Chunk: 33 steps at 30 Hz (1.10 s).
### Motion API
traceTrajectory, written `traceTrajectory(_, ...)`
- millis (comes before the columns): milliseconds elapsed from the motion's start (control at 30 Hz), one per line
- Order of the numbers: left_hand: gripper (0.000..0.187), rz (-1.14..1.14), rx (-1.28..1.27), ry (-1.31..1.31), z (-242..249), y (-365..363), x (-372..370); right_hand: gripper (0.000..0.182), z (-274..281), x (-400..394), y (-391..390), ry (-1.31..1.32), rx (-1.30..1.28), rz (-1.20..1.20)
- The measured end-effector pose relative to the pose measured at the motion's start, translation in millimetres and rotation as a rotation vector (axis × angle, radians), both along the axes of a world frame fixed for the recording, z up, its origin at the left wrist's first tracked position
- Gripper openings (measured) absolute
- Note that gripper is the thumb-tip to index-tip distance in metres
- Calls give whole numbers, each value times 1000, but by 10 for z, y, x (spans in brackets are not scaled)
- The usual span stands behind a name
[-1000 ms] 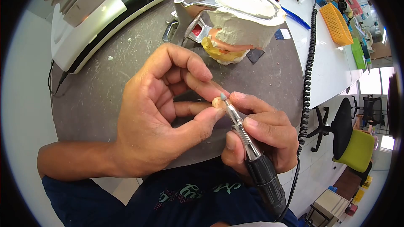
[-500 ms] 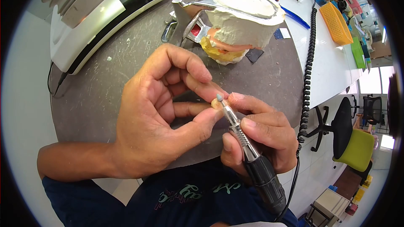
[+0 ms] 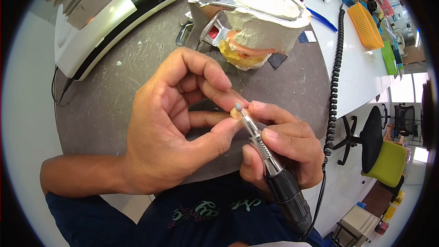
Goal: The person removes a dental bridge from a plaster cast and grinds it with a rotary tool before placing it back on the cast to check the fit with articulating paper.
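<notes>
Between the thumb and fingertips of my left hand [image 3: 169, 119] is a small yellowish dental crown [image 3: 234, 113]. My right hand [image 3: 292, 144] is closed around a rotary handpiece [image 3: 275, 167] with a silver neck and black body. Its pointed grey-green grinding tip [image 3: 238, 106] is right at the crown. One right fingertip rests close to the left fingertips, beside the tip. Beyond the hands stands a plaster dental model in a metal articulator [image 3: 208, 11], with pink and yellow parts along its lower edge.
A white and black device [image 3: 114, 18] stands at the upper left. The handpiece's coiled black cord [image 3: 337, 64] runs down the right. Further right are an orange basket [image 3: 366, 25] and a green and black chair [image 3: 386, 164]. A blue-handled tool [image 3: 322, 19] lies behind the model.
Almost nothing differs. Both hands, the crown and the handpiece keep the same pose, and the view shifts very slightly.
</notes>
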<state>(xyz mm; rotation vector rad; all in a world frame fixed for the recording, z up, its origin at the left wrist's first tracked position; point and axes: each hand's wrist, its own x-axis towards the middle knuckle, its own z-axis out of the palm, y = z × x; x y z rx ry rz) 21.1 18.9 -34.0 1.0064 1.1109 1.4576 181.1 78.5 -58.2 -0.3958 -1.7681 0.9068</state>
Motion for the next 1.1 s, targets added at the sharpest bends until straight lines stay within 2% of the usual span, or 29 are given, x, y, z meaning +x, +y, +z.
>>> traceTrajectory(1100,38,-9,-45,-4,31,-6,-9,33,-19,2,-8,28,2,6)
